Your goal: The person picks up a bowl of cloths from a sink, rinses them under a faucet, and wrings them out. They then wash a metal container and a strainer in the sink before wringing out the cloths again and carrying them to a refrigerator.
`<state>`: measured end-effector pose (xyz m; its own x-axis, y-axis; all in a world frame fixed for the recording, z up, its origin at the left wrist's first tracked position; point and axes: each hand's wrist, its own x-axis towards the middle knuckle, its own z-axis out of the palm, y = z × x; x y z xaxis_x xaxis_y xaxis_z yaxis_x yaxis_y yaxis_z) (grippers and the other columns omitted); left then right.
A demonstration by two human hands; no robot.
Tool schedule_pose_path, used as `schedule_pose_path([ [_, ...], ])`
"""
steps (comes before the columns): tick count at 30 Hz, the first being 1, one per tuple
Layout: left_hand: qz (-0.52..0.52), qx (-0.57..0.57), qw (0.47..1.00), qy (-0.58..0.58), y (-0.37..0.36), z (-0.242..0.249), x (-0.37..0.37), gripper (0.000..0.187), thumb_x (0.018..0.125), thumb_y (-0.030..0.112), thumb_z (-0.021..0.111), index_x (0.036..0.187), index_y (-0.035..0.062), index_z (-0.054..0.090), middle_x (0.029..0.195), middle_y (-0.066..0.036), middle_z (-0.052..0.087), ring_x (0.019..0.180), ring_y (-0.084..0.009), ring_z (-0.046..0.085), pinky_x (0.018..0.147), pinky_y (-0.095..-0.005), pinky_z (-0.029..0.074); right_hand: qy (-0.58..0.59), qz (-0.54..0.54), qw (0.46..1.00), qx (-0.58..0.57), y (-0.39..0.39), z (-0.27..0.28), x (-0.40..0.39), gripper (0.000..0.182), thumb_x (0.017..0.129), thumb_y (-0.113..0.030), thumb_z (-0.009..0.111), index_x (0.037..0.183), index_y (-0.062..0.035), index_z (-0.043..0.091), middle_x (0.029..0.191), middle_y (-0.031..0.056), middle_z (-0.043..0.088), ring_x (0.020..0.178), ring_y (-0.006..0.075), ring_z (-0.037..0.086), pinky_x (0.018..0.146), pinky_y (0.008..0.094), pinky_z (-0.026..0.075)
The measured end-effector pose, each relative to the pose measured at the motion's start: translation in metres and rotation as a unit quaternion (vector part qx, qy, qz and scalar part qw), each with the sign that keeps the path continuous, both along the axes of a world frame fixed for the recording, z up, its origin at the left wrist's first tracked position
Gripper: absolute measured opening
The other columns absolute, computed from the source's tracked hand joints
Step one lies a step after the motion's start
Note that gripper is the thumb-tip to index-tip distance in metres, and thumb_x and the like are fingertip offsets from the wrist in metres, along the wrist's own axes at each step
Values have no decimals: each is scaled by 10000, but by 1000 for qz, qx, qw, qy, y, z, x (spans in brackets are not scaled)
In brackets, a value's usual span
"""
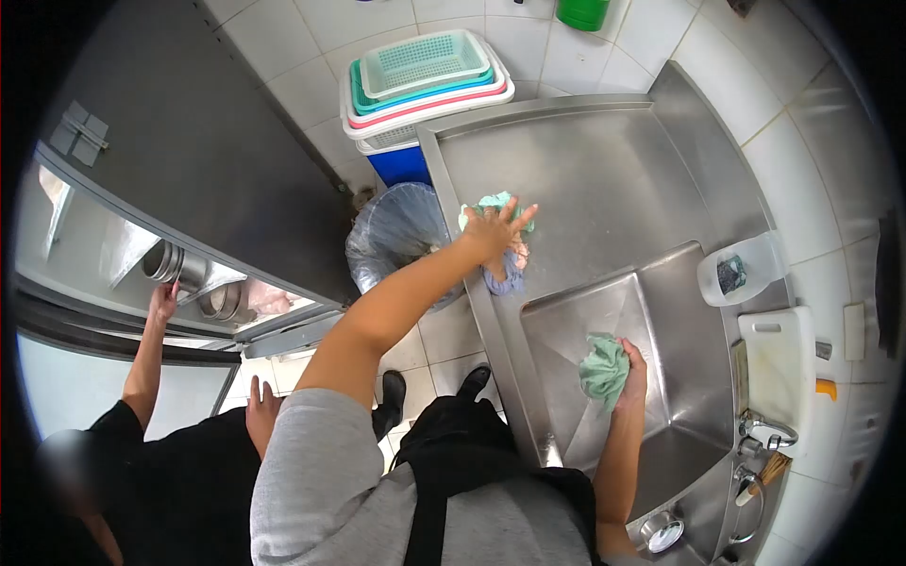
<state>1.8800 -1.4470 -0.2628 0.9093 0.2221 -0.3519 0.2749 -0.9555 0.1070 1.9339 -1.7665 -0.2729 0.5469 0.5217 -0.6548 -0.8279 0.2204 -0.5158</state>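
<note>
My left hand (pixel 491 233) reaches over the left edge of the steel counter (pixel 566 141), its fingers spread on top of a bunch of cloths. A pale green cloth (pixel 494 200) shows behind the fingers, and a bluish-purple cloth (pixel 508 275) with a pinkish part lies below them. Over the steel sink basin (pixel 684 349), my right hand (pixel 635 375) has its fingers wrapped round a crumpled green cloth (pixel 602 368).
A co-worker in black reaches into an open fridge (pixel 189 123) at left. Near the counter stand a lined bin (pixel 392 231) and stacked baskets (pixel 425 66). Right of the sink are a plastic container (pixel 755 269), a white board (pixel 779 368) and a faucet (pixel 772 434).
</note>
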Motion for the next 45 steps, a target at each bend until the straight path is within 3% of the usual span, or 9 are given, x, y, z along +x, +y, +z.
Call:
schedule_pose_path([
  [11, -18, -52, 998, 15, 31, -12, 20, 838, 429, 247, 715, 1200, 136, 405, 1084, -164, 509, 958, -255, 535, 734, -346, 470, -114, -182, 947, 240, -86, 16, 15, 216, 825, -284, 487, 888, -85, 543, 801, 63, 564, 711, 166, 560, 627, 289, 486],
  [13, 70, -274, 949, -137, 52, -15, 13, 715, 486, 202, 650, 1163, 96, 444, 980, -146, 568, 933, -252, 549, 781, -370, 456, -189, 127, 924, -306, -109, -29, 25, 205, 825, -288, 469, 891, -107, 538, 748, 44, 543, 622, 186, 531, 574, 311, 482],
  [14, 66, -273, 949, -142, 56, -13, 8, 715, 486, 202, 650, 1163, 96, 444, 980, -146, 568, 933, -252, 549, 781, -370, 456, -142, 25, 973, -181, -113, -34, 13, 225, 829, -304, 466, 893, -100, 537, 743, 42, 545, 646, 187, 548, 610, 323, 488],
  [19, 188, -866, 382, -262, 23, -5, -40, 583, 654, 206, 570, 1187, 31, 410, 1121, -139, 515, 1019, -262, 519, 896, -386, 405, -32, -67, 991, -115, -101, -59, -25, 329, 843, -300, 441, 1021, -31, 501, 894, 90, 568, 792, 208, 565, 698, 340, 484],
  [26, 103, -917, 151, -354, -60, 41, -91, 441, 818, 350, 454, 1197, 125, 445, 1199, -43, 482, 1088, -216, 469, 939, -364, 362, -276, -12, 922, -272, -93, -26, -12, 293, 826, -124, 490, 1093, -8, 466, 987, 92, 529, 850, 173, 519, 702, 296, 435],
  [33, 147, -875, 176, -426, -142, 52, -173, 541, 812, 469, 437, 1223, 118, 417, 1216, -66, 465, 1094, -225, 461, 938, -378, 362, -397, 91, 913, 10, -38, 81, -68, 256, 843, -192, 488, 1056, -53, 518, 1058, 63, 486, 989, 155, 435, 865, 279, 333],
  [37, 226, -770, 512, -304, -162, 38, -237, 569, 714, 241, 589, 1199, 22, 389, 1126, -124, 490, 995, -212, 505, 866, -340, 403, -657, 155, 736, 57, 27, 76, -134, 444, 853, -316, 449, 1200, -47, 384, 1134, 88, 455, 1075, 170, 391, 933, 302, 270],
  [40, 433, -456, 727, -276, -204, 72, -250, 671, 650, 160, 556, 1228, -55, 292, 1147, -111, 447, 1041, -165, 431, 898, -273, 323, -110, 238, 933, 246, 62, 55, -186, 431, 805, -313, 532, 1112, -23, 444, 1046, 69, 504, 951, 167, 497, 852, 284, 380],
  [45, 483, -669, 429, -369, -186, 57, -332, 413, 765, 270, 440, 1094, 33, 514, 1024, -86, 575, 909, -187, 558, 833, -313, 415, 41, 325, 900, 289, 80, 50, -241, 243, 784, -306, 491, 857, -75, 486, 915, 83, 553, 867, 221, 552, 760, 388, 453],
])
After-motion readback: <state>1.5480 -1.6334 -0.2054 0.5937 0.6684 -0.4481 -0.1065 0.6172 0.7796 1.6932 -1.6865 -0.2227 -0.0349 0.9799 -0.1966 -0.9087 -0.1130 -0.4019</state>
